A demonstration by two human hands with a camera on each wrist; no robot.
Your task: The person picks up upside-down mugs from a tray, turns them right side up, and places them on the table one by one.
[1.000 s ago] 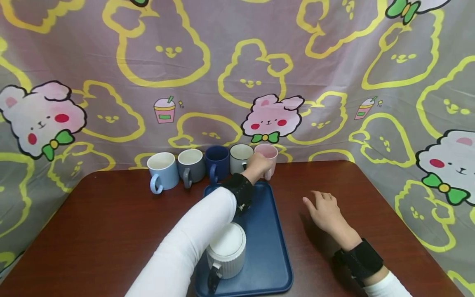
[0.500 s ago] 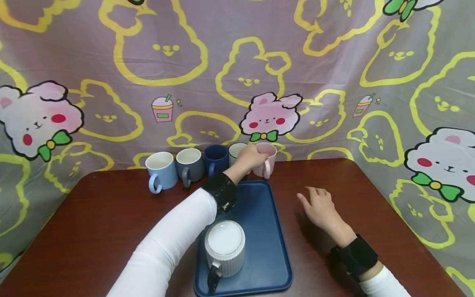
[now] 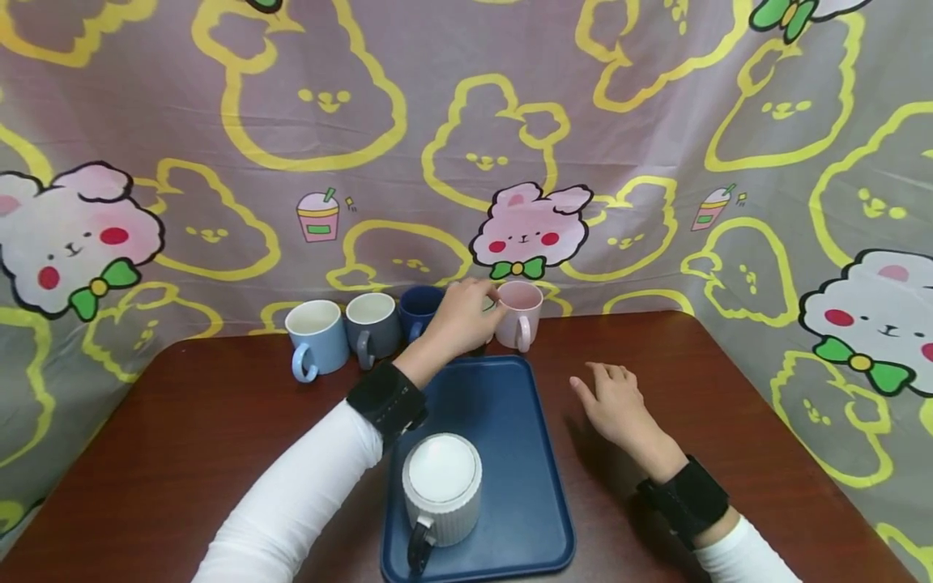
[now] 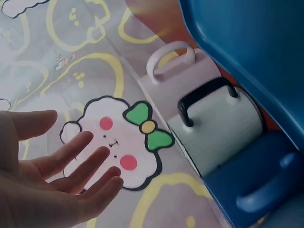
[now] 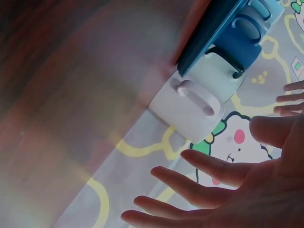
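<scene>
My left hand (image 3: pixel 462 316) hovers over the white mug (image 4: pixel 223 128) with a black handle. Its fingers are loosely spread and hold nothing in the left wrist view; in the head view it covers most of that mug. Just to its right stands an upright pink mug (image 3: pixel 519 312), apart from the fingers. My right hand (image 3: pixel 612 405) is above the table's right side, fingers relaxed, touching no mug. A grey ribbed mug (image 3: pixel 445 494) with a black handle sits upside down on the blue tray (image 3: pixel 513 453).
Left of the white mug, a navy mug (image 3: pixel 419 304), a dark grey mug (image 3: pixel 375 324) and a light blue mug (image 3: pixel 318 332) continue the row at the table's back edge. Behind hangs a patterned cloth (image 3: pixel 641 146). The brown table (image 3: pixel 219 437) extends on both sides of the tray.
My left hand has drawn left from the pink mug to above the white one, uncovering the pink mug and its handle. The right hand has shifted slightly left.
</scene>
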